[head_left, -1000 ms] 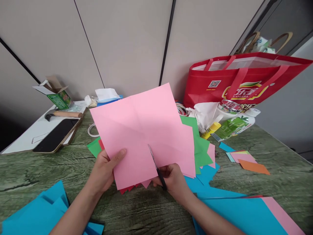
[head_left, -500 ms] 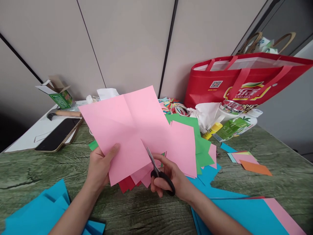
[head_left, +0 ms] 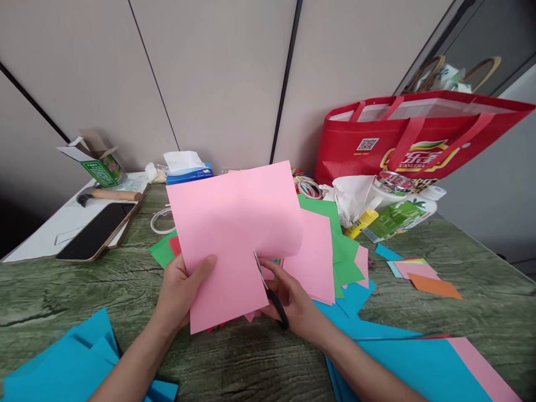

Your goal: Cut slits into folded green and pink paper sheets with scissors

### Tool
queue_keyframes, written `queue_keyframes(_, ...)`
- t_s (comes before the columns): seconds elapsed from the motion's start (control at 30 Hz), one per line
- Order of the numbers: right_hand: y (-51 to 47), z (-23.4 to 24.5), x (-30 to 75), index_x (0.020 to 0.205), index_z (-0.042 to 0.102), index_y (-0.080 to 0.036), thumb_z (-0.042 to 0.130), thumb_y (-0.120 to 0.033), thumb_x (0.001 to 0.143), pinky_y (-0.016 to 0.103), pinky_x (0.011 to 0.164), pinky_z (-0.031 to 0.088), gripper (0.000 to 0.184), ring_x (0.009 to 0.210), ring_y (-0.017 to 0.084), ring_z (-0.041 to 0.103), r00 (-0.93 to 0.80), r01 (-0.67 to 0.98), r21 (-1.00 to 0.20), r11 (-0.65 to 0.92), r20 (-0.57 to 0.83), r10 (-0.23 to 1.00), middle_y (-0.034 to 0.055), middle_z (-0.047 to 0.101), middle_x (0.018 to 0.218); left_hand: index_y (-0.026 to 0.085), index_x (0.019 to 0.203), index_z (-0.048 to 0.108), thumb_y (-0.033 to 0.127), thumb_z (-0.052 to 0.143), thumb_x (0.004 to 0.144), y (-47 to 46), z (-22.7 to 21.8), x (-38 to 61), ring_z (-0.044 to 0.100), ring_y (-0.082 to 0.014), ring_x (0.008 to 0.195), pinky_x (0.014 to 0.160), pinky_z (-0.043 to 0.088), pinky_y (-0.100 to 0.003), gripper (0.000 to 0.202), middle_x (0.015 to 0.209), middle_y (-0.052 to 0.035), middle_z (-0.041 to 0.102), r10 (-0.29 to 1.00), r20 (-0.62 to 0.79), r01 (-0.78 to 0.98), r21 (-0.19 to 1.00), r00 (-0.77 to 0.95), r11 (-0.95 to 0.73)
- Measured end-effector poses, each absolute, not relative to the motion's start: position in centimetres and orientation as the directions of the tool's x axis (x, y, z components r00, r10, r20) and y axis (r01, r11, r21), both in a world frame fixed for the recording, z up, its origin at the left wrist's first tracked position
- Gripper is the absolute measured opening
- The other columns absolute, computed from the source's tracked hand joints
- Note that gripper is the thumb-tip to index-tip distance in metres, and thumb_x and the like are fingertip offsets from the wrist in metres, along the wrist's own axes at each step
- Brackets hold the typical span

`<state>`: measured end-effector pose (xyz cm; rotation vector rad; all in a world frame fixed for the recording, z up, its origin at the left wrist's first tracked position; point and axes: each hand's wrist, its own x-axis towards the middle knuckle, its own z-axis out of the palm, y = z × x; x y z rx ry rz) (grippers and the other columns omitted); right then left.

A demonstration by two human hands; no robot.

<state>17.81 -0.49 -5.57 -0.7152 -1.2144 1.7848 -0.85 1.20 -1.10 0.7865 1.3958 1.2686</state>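
My left hand pinches the lower left edge of a pink paper sheet, thumb on top, and holds it up above the table. My right hand grips black-handled scissors, whose blades reach into the sheet's right side. The right part of the sheet curls over above the scissors. Under both hands lies a pile of pink, green and red paper pieces.
Blue sheets lie at the lower left and lower right. A red bag, a glue stick, tape rolls, a tissue box, a phone and a hammer stand around the green table.
The pink sheet has been turned between my hands. The scissors have gone further into it, and its right part now curls over the blades.
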Motion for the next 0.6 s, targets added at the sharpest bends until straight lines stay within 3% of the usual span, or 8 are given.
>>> queue_keyframes(0.17, -0.5, -5.7, 17.6, 0.115, 0.041, -0.025, 0.074, -0.023, 0.062, 0.026, 0.060, 0.043, 0.062, 0.062, 0.013, 0.056, -0.437, -0.369, -0.912, -0.181, -0.002, 0.900, -0.0018, 0.058, 0.070, 0.015, 0.072, 0.058, 0.037, 0.074, 0.054, 0.9, -1.4, -0.4, 0.053, -0.0117, 0.044, 0.037, 0.044, -0.021, 0.032, 0.059, 0.0008, 0.063, 0.940, -0.270, -0.123, 0.961, -0.208, 0.249)
queue_keyframes(0.4, -0.5, -4.8, 17.4, 0.091, 0.057, -0.018, 0.075, -0.031, 0.059, 0.029, 0.073, 0.046, 0.039, 0.081, 0.018, 0.059, -0.384, -0.305, -0.950, -0.069, 0.056, 0.922, 0.0046, 0.064, 0.084, 0.016, 0.074, 0.056, 0.038, 0.072, 0.057, 0.4, -1.4, 0.0, 0.054, -0.0118, 0.046, 0.039, 0.045, -0.022, 0.032, 0.061, 0.0008, 0.062, 0.948, -0.268, -0.112, 0.961, -0.172, 0.252)
queue_keyframes(0.6, -0.5, -4.5, 17.2, 0.086, 0.059, -0.018, 0.075, -0.035, 0.058, 0.028, 0.071, 0.046, 0.037, 0.087, 0.020, 0.058, -0.368, -0.291, -0.954, -0.074, 0.040, 0.929, 0.0049, 0.065, 0.083, 0.017, 0.073, 0.056, 0.037, 0.071, 0.058, 0.5, -1.5, -0.1, 0.053, -0.0120, 0.046, 0.039, 0.044, -0.022, 0.029, 0.061, 0.0011, 0.062, 0.956, -0.233, -0.084, 0.972, -0.176, 0.221)
